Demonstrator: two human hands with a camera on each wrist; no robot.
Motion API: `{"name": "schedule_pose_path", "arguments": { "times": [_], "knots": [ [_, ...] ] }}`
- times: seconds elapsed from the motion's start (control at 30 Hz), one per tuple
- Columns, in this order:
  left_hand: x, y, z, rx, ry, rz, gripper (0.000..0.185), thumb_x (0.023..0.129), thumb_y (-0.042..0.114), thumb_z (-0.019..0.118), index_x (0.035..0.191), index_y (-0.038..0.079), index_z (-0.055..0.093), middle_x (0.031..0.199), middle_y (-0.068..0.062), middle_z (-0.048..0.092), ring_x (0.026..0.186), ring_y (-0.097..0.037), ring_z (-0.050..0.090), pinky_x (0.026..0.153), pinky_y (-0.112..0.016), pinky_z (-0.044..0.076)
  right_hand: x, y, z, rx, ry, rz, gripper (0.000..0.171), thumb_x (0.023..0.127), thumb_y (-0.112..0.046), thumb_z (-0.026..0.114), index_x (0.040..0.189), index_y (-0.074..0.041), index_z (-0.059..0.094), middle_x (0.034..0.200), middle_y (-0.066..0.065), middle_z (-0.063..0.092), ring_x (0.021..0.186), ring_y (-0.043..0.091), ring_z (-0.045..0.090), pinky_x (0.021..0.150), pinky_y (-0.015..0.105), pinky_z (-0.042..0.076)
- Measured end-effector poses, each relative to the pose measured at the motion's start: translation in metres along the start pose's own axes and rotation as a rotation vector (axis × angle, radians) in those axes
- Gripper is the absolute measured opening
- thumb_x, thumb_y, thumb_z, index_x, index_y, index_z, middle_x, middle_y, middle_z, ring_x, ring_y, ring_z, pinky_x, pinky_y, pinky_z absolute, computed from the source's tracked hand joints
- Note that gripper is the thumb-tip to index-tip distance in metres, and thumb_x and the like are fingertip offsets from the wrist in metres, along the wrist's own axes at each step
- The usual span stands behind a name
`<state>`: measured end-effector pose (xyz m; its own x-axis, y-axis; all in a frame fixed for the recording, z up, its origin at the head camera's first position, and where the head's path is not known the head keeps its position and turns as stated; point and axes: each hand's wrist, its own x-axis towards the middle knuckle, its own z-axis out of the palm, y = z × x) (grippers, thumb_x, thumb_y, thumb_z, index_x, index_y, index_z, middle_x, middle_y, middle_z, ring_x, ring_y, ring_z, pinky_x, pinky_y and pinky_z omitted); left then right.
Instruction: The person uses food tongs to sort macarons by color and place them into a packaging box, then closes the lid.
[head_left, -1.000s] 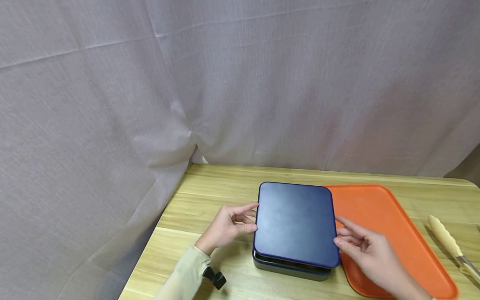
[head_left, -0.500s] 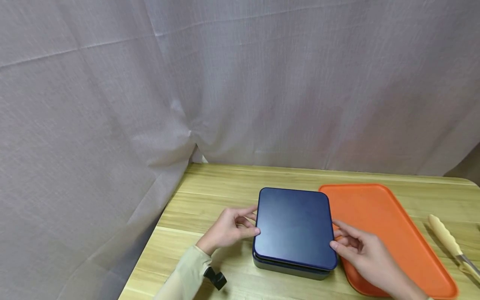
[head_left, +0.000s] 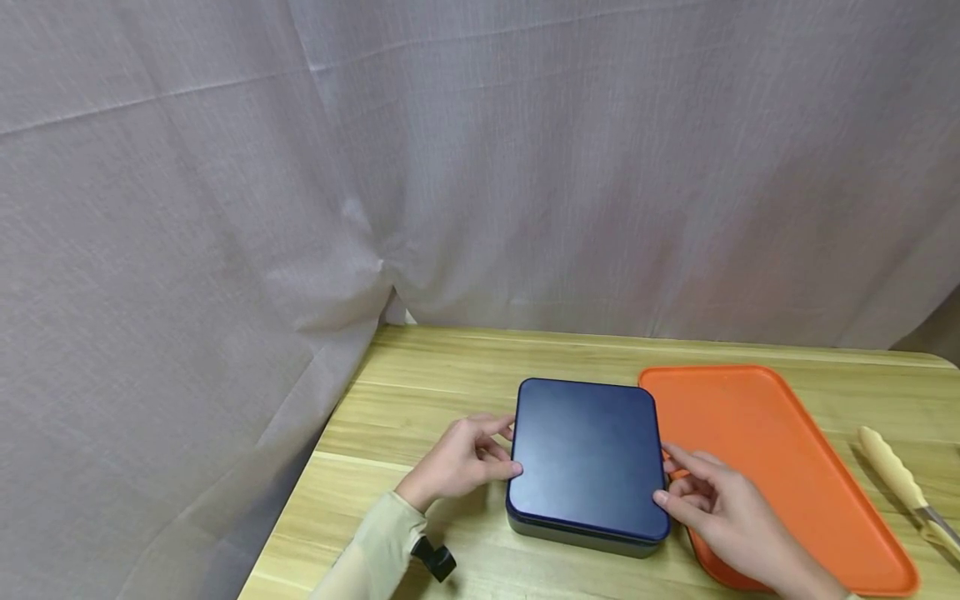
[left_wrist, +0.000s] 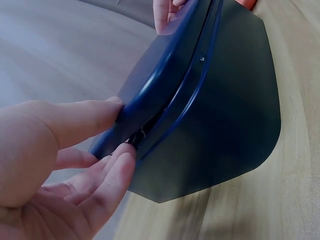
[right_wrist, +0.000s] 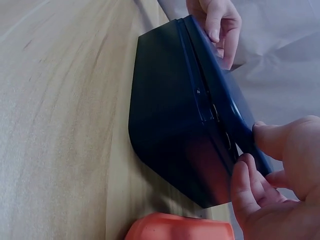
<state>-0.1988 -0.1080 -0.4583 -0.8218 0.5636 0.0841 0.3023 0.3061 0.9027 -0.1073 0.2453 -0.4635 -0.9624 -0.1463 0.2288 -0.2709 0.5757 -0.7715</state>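
Note:
A dark blue square lid lies over a dark blue tin box on the wooden table. In the wrist views a narrow gap shows between the lid and the box, wider toward the far side. My left hand pinches the lid's left edge, thumb on top and fingers beneath its rim. On the opposite edge my right hand pinches the lid the same way, its thumb on the upper face. What the box holds is hidden.
An orange tray lies just right of the box, partly under my right hand. Farther right is a cream-handled utensil, cut off by the view's edge. A grey curtain hangs behind the wooden table.
The lid has come down and toward me onto the box, and the gap at its front edge has narrowed. Both hands have moved slightly with it, keeping their hold.

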Motion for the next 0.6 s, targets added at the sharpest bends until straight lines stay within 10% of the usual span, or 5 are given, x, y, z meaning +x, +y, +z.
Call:
{"name": "schedule_pose_path", "arguments": {
  "times": [0.6],
  "knots": [
    [-0.0044,-0.0067,0.0022,-0.018,-0.009,-0.022,0.076,0.086,0.003,0.086,0.152,-0.007,0.048,0.127,-0.012,0.062,0.092,-0.010,0.072,0.082,-0.024,0.064,-0.0029,0.0032,0.0061,-0.019,-0.008,-0.042,0.063,0.092,-0.011,0.082,0.146,0.007,0.056,0.110,0.003,0.064,0.078,0.005,0.063,0.058,0.021,0.055]
  ]
}}
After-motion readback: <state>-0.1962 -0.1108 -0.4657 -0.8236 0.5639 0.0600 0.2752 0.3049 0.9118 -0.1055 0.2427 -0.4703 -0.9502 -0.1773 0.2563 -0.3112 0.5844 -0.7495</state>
